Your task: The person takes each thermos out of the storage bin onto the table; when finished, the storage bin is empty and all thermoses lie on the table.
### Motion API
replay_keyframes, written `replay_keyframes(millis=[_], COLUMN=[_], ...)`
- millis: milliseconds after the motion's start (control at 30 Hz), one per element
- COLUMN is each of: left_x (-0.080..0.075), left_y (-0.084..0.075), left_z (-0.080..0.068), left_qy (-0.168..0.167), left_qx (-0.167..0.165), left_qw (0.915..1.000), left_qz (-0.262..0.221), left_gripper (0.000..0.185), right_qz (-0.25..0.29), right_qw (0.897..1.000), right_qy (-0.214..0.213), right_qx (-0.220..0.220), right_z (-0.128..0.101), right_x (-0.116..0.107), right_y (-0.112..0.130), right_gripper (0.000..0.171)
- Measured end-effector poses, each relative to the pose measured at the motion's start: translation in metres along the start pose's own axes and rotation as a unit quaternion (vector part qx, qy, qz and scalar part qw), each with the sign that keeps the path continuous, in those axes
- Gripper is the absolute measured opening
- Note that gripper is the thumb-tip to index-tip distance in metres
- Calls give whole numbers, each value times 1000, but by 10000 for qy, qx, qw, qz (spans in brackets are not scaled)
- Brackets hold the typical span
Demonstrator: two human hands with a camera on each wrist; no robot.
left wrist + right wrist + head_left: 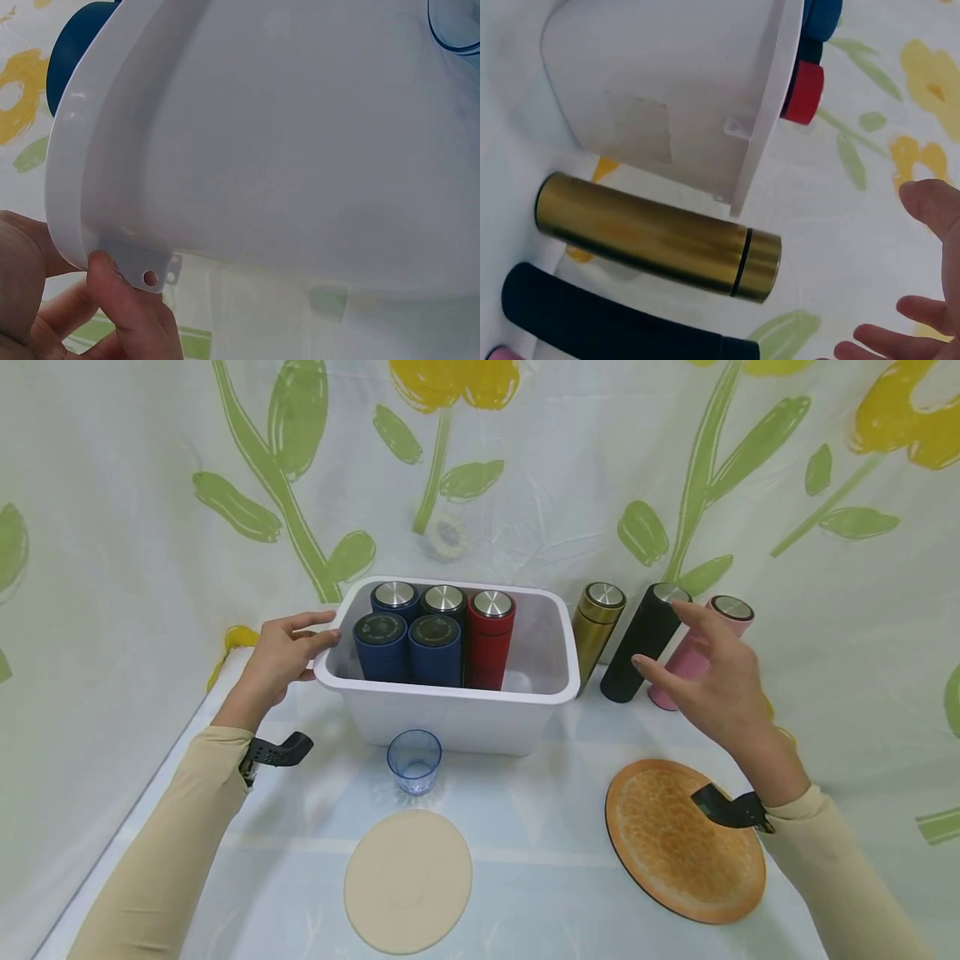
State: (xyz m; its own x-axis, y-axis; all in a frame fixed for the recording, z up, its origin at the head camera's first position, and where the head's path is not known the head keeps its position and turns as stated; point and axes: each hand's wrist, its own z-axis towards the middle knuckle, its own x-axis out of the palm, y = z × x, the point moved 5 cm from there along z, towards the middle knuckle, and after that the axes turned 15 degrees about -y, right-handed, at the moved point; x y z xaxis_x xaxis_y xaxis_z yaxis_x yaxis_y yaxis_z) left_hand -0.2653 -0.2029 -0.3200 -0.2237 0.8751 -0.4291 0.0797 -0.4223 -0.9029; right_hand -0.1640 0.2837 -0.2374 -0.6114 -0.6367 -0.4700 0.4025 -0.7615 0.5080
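Black flask [642, 643] stands upright on the table between the gold flask [596, 622] and pink flask [701, 647], right of the white bin [450, 714]; right hand [712, 681] hovers beside it, fingers spread, holding nothing, while left hand [281, 652] grips the bin's rim.
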Motion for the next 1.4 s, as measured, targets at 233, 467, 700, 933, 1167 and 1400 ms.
replay_keyframes(millis=[233, 467, 700, 933, 1167, 1400], left_x=[1, 0, 0, -1, -1, 0], left_y=[0, -2, -3, -1, 1, 0], left_z=[0, 0, -2, 0, 1, 1], left_qy=[26, -1, 30, 12, 14, 52], left_qx=[-18, 22, -24, -6, -4, -11], left_qw=[10000, 10000, 10000, 10000, 10000, 10000], left_qz=[18, 6, 33, 45, 35, -11], left_gripper=[54, 53, 53, 54, 54, 54], right_qz=[39, 166, 358, 361, 294, 416], right_qw=[9997, 9990, 9987, 9984, 9980, 9972], right_qy=[29, 30, 212, 275, 340, 413], right_qx=[-225, -416, -293, -336, -435, -462], right_z=[0, 1, 2, 0, 0, 1], right_x=[10, 18, 25, 34, 40, 47], right_y=[2, 7, 10, 13, 18, 22], right_gripper=[74, 74, 73, 73, 73, 74])
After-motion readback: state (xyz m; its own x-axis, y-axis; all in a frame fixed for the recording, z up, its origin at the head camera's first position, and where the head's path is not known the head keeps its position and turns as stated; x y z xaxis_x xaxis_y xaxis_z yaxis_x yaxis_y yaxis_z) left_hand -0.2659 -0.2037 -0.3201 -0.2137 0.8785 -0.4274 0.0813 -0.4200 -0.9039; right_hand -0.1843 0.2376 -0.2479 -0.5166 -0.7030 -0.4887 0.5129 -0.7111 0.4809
